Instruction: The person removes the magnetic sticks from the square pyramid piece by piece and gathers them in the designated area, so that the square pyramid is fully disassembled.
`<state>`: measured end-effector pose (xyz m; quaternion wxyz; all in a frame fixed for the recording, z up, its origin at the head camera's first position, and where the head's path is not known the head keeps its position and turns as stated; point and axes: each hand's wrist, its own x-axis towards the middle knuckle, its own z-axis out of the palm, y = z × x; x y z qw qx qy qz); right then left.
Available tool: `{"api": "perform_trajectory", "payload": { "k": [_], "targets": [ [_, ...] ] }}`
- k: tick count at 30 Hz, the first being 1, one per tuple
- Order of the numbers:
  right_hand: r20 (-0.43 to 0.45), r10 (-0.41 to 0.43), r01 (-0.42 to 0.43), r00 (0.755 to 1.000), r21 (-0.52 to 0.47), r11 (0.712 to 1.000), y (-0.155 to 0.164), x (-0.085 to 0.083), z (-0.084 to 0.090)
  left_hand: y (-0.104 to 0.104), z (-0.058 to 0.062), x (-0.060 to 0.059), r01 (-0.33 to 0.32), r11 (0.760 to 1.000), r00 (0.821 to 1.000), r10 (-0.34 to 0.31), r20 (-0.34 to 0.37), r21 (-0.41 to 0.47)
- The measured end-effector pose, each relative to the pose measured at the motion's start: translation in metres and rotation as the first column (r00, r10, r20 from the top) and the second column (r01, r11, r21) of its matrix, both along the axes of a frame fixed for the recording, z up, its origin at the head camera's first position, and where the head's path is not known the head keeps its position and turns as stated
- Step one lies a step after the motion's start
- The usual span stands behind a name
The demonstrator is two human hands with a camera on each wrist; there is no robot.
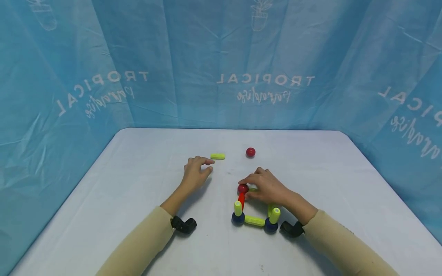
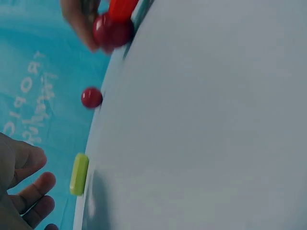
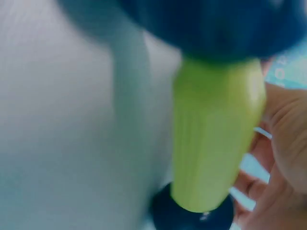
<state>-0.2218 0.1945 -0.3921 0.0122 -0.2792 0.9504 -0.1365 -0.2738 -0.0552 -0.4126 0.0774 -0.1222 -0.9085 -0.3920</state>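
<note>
Now the right hand [image 1: 267,188] pinches the red ball [image 1: 243,188] atop the frame's red rod [image 1: 241,199], steadying it; the left hand [image 1: 195,173], fingers relaxed, reaches for the loose green rod [image 1: 217,156] at centre frame.

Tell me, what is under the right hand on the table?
Under the right hand a red ball shows at the fingertips, joined to a red rod. A bit of green rod peeks out beside it. The rest of the frame's far side is covered by the hand.
</note>
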Motion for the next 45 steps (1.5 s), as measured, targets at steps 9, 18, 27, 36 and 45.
{"api": "perform_trajectory", "payload": {
  "k": [9,18,27,36,45],
  "targets": [
    [-0.158,-0.119,0.156,0.980,0.246,0.957,-0.009,0.005,0.015,-0.002,0.004,0.043,0.102,0.994,0.995,-0.103,0.007,0.030],
    [-0.162,-0.216,0.256,0.963,0.300,0.919,-0.012,0.016,0.017,0.005,0.006,0.067,0.246,0.962,0.969,-0.246,-0.014,0.119],
    [0.038,-0.108,0.100,0.993,0.175,0.980,0.007,0.016,0.036,0.010,0.004,0.077,0.322,0.941,0.945,-0.313,-0.095,0.108],
    [0.218,0.014,-0.008,0.976,-0.030,1.000,0.016,-0.011,0.010,0.011,0.006,0.079,0.322,0.942,0.947,-0.320,-0.039,0.092],
    [0.067,-0.085,0.086,0.994,-0.007,0.996,0.009,-0.002,-0.008,0.009,0.009,0.076,0.276,0.959,0.961,-0.275,-0.024,0.065]
  ]
}}
